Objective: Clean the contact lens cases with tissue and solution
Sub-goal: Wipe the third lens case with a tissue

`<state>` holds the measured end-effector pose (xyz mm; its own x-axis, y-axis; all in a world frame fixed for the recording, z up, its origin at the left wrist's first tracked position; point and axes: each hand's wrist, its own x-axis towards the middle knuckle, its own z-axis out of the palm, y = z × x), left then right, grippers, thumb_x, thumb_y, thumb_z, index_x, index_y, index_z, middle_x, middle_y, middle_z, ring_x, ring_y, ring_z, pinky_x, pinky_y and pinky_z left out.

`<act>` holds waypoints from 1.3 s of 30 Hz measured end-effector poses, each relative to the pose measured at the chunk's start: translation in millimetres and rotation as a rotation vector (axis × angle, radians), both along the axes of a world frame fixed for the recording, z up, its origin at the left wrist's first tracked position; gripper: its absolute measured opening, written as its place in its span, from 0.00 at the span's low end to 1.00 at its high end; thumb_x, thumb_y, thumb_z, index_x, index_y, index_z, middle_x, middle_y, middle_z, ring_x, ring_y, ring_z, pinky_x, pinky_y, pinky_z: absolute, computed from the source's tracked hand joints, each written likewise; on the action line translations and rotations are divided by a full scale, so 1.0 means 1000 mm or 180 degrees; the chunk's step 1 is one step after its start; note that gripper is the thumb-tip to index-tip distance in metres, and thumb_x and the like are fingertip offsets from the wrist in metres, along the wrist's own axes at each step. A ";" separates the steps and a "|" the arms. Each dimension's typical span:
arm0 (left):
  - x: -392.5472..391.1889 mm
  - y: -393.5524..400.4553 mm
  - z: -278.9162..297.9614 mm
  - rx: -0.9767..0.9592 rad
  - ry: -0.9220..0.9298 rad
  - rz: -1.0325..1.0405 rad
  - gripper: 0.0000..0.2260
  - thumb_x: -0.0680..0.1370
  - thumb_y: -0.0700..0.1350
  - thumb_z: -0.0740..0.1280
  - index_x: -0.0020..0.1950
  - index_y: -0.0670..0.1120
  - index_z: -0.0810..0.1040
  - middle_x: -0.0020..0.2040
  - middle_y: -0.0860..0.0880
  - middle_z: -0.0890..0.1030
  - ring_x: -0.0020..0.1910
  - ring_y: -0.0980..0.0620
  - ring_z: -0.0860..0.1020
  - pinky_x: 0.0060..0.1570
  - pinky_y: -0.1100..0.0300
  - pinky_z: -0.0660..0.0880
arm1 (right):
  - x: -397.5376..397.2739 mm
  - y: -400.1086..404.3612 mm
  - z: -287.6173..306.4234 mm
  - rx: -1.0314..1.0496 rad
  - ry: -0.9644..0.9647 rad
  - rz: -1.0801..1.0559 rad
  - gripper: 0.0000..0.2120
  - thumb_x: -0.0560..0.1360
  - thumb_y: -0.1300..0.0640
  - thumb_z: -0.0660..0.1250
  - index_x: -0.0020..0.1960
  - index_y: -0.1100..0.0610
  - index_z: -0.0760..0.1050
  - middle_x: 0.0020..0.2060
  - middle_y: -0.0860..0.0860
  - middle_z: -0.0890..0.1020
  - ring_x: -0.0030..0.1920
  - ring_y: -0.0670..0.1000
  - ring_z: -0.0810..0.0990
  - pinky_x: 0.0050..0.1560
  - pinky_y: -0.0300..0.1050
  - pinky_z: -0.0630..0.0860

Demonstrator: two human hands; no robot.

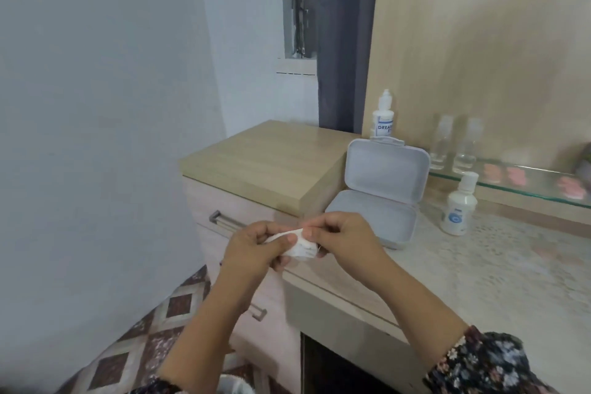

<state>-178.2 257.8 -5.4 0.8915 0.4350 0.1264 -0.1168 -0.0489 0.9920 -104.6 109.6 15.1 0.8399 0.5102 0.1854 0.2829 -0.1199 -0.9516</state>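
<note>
Soft dim light, slight blur

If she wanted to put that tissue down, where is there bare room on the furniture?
The wooden drawer top, left of the open white box, is bare. So is the pale counter in front of the small white bottle. The glass shelf is crowded with clear bottles and pink pieces. Both hands hold the tissue.

White tissue (pixel 299 245) bunched between both hands; two white solution bottles (pixel 382 115) (pixel 458 206) stand upright
</note>
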 end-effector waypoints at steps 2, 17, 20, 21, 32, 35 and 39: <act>-0.013 0.022 -0.008 -0.0002 0.0070 0.0138 0.01 0.73 0.34 0.70 0.42 0.38 0.81 0.30 0.44 0.79 0.25 0.51 0.74 0.27 0.61 0.71 | -0.008 0.021 -0.009 -0.0166 0.0017 0.0222 0.11 0.74 0.66 0.70 0.42 0.50 0.81 0.35 0.49 0.83 0.31 0.43 0.79 0.38 0.40 0.79; -0.084 0.116 -0.098 -0.0133 0.1208 0.0475 0.11 0.68 0.33 0.73 0.49 0.41 0.81 0.43 0.41 0.82 0.37 0.49 0.80 0.36 0.60 0.76 | -0.061 0.132 -0.113 -0.1126 0.0579 0.0545 0.07 0.72 0.64 0.69 0.41 0.53 0.78 0.40 0.52 0.81 0.39 0.51 0.81 0.45 0.51 0.82; -0.088 0.125 -0.116 0.0022 0.1535 0.0589 0.09 0.70 0.31 0.71 0.47 0.41 0.81 0.42 0.40 0.82 0.36 0.49 0.80 0.34 0.61 0.77 | -0.066 0.146 -0.133 -0.1412 0.0685 0.0562 0.07 0.71 0.64 0.69 0.40 0.52 0.78 0.36 0.51 0.81 0.36 0.51 0.81 0.44 0.50 0.82; -0.089 0.127 -0.122 0.0086 0.1633 0.0596 0.08 0.70 0.31 0.71 0.46 0.42 0.81 0.40 0.42 0.81 0.35 0.50 0.79 0.34 0.60 0.77 | -0.069 0.151 -0.139 -0.1495 0.0771 0.0577 0.07 0.71 0.64 0.69 0.39 0.52 0.77 0.36 0.50 0.80 0.36 0.51 0.81 0.43 0.49 0.80; -0.102 0.141 -0.192 0.0245 0.2436 0.0692 0.08 0.70 0.31 0.70 0.44 0.43 0.80 0.42 0.47 0.80 0.38 0.53 0.77 0.35 0.64 0.74 | -0.089 0.169 -0.189 -0.2112 0.1998 0.0988 0.10 0.76 0.65 0.63 0.52 0.53 0.76 0.47 0.55 0.80 0.45 0.51 0.77 0.47 0.46 0.77; -0.102 0.142 -0.209 0.0329 0.2680 0.0624 0.15 0.73 0.36 0.71 0.58 0.42 0.78 0.52 0.45 0.80 0.41 0.55 0.76 0.36 0.67 0.72 | -0.086 0.166 -0.192 -0.2225 0.1973 0.1090 0.13 0.77 0.64 0.64 0.59 0.52 0.76 0.44 0.51 0.77 0.45 0.50 0.75 0.46 0.45 0.73; -0.101 0.142 -0.216 0.0497 0.2871 0.0628 0.20 0.74 0.41 0.71 0.65 0.41 0.74 0.60 0.44 0.78 0.49 0.52 0.75 0.46 0.63 0.71 | -0.077 0.162 -0.195 -0.2137 0.2051 0.0827 0.12 0.75 0.67 0.65 0.57 0.57 0.76 0.41 0.49 0.77 0.43 0.49 0.77 0.52 0.48 0.78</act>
<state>-279.0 399.9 -221.7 0.5930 0.6253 -0.5072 0.7183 -0.1263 0.6842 -181.8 271.6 -179.7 0.5243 0.5262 -0.6695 -0.1751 -0.7028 -0.6895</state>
